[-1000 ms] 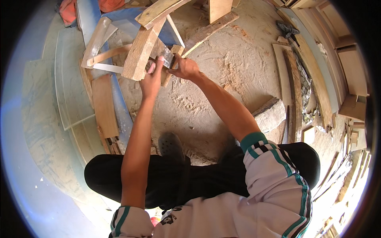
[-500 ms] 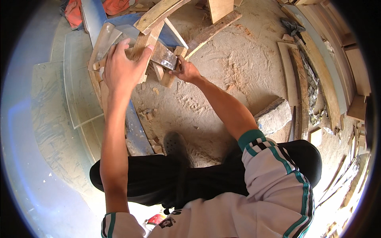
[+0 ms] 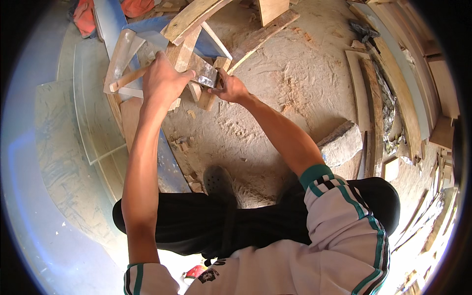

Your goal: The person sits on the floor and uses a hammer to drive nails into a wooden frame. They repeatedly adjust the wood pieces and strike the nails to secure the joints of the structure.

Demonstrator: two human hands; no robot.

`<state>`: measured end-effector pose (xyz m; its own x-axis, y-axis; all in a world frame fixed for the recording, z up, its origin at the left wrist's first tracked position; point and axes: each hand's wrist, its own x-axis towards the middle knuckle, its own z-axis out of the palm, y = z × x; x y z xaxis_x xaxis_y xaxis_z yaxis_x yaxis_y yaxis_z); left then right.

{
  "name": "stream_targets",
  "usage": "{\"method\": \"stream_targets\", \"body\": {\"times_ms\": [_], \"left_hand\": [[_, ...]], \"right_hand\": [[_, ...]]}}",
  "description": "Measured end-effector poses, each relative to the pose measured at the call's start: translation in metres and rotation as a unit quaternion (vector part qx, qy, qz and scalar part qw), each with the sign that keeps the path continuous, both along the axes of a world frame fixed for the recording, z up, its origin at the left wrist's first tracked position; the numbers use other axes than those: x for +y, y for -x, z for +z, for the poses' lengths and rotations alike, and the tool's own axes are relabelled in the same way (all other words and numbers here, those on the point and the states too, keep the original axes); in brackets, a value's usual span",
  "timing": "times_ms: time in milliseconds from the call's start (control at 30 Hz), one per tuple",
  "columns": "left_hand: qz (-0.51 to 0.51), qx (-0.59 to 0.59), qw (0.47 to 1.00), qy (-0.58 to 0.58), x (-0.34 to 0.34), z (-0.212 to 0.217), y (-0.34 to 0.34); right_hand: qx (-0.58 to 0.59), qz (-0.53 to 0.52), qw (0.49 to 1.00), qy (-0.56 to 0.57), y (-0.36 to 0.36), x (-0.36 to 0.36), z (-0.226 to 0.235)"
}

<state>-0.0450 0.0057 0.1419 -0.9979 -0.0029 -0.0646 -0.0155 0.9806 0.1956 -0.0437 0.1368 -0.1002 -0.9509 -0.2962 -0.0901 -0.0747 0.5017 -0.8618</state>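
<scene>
My left hand (image 3: pixel 164 81) is closed on a light wooden block (image 3: pixel 186 51), its thumb reaching right along the near side. Its fingertips are partly hidden. With thumb and fingers bent, my right hand (image 3: pixel 230 88) grips the near right end of a flat, shiny dark piece (image 3: pixel 204 71) with a metal-like face; its far left end meets the wooden block. I cannot make out its exact kind. Under and beside it lies a short wooden offcut (image 3: pixel 215 93). A curved board (image 3: pixel 196 19) crosses above the block. Left of my left hand stands a small wooden frame (image 3: pixel 119 61).
Glass sheets (image 3: pixel 83 108) lie at the left, near a blue board (image 3: pixel 172 164). A long plank (image 3: pixel 263 39) slants across the far floor. At the right are a pale stone block (image 3: pixel 341 145) and several long boards (image 3: pixel 400 98). Sawdust and chips cover the floor.
My left hand has shifted right and nearer, its spread fingers closing on the wooden block. The small frame on the left shows more. My right hand has barely moved.
</scene>
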Motion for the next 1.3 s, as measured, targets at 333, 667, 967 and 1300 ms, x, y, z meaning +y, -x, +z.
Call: {"method": "stream_targets", "body": {"times_ms": [333,667,967,1300], "left_hand": [[0.008,-0.005,1.0,0.012,0.004,0.005,0.0],[0.012,0.002,0.998,-0.068,-0.009,-0.006,0.008],[0.02,0.01,0.992,-0.126,-0.02,-0.019,0.011],[0.029,-0.063,0.992,-0.104,-0.016,-0.007,0.024]], "right_hand": [[0.035,0.006,0.999,0.038,0.003,-0.003,-0.013],[0.013,0.033,0.999,0.028,0.007,0.003,-0.006],[-0.023,0.034,0.999,0.013,0.003,0.001,-0.004],[-0.021,-0.004,0.996,0.083,0.001,-0.002,-0.005]]}}
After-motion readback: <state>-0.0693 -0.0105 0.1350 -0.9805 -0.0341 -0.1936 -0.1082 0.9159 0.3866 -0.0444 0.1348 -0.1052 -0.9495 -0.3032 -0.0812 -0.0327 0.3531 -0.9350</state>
